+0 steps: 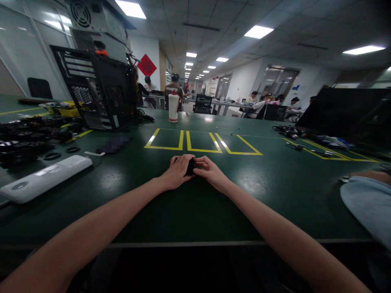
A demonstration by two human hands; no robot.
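Both my hands meet over the middle of a dark green table (195,211), around a small black object (191,167). My left hand (179,171) is wrapped over it from the left, fingers covering its top. From the right, the thumb and fingertips of my right hand (209,171) press on its side. Most of the object is hidden by my fingers, so its kind cannot be made out. Just beyond my hands, yellow tape outlines (203,152) mark the tabletop.
A white power strip (49,177) lies at left, with black parts and cables (33,130) behind it. An opened computer case (104,89) stands at back left, near a white cup (173,108). At right are a co-worker's sleeve (366,199), metal tools (324,153) and a dark monitor (345,118).
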